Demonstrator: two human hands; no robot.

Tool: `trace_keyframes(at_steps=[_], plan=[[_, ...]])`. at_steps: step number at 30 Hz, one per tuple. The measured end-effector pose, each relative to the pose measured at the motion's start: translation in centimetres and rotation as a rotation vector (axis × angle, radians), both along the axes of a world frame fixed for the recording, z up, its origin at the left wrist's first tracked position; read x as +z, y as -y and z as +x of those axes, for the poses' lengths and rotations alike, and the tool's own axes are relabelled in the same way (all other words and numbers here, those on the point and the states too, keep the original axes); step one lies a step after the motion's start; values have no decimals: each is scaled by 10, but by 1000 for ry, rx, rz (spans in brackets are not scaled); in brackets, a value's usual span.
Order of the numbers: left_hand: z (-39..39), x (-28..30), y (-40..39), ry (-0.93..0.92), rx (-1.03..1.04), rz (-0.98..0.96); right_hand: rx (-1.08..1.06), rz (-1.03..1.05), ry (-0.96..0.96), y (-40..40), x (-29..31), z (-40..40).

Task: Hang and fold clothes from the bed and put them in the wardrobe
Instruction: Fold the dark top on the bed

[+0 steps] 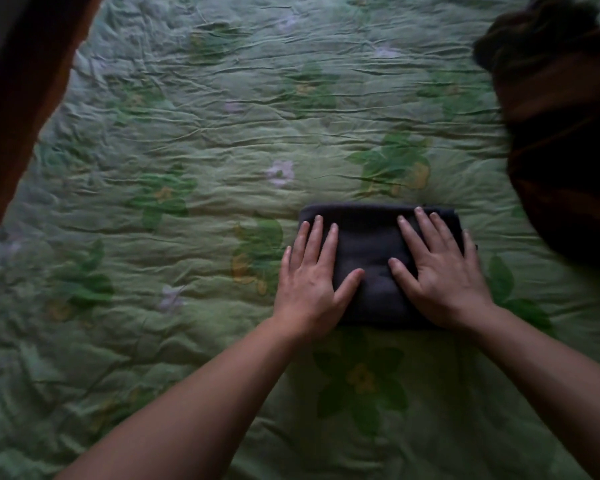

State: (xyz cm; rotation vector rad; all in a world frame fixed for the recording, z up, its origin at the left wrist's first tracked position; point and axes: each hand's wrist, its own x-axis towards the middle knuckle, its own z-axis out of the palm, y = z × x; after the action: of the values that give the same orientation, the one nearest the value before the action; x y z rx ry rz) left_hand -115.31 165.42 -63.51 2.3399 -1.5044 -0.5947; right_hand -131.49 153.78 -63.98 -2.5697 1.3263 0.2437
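A dark grey garment (371,244) lies folded into a compact rectangle on the green floral bedcover (187,150), right of centre. My left hand (310,275) rests flat on its left end with fingers spread. Flat on the right end lies my right hand (440,268), fingers apart too. Neither hand grips the cloth; both press down on top of it. The garment's lower edge is partly hidden under my palms.
A heap of dark brown and black clothes (561,133) sits at the right edge of the bed. A dark reddish wooden edge (25,98) runs along the upper left. Wrinkled bedcover spreads to the left and far side.
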Motion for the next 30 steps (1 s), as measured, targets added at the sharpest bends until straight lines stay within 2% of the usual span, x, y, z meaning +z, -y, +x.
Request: trace_keyframes(at_steps=[3,5,6,7,9,11,13,16,19,21,25,27,30], plan=[[-4,2,-7,-134,167,-55,3,-60,-70,-4,10,9],[-7,9,-5,-301,348,-105,45,-162,19,-13,19,20],[-7,13,-3,-397,447,-104,74,-181,121,-21,21,27],[-6,16,0,-496,541,-83,85,-136,242,-29,22,33],[0,19,4,-677,661,-23,-31,145,498,-45,24,46],[4,22,5,-811,680,13,-211,374,737,-55,25,53],[3,30,7,-878,659,-21,-326,458,860,-55,25,56],[-13,46,16,-893,572,-159,-471,631,1017,-45,28,54],[-39,56,24,-954,462,-276,-700,1067,1337,-30,40,41],[-57,57,25,-865,344,-331,-767,1285,1437,-19,54,25],[-86,57,32,-499,163,-247,-764,1505,1419,-4,63,-9],[-99,59,39,-469,140,-175,-747,1550,1328,3,63,-22],[-108,54,46,-480,156,-126,-817,1405,1201,13,60,-34]])
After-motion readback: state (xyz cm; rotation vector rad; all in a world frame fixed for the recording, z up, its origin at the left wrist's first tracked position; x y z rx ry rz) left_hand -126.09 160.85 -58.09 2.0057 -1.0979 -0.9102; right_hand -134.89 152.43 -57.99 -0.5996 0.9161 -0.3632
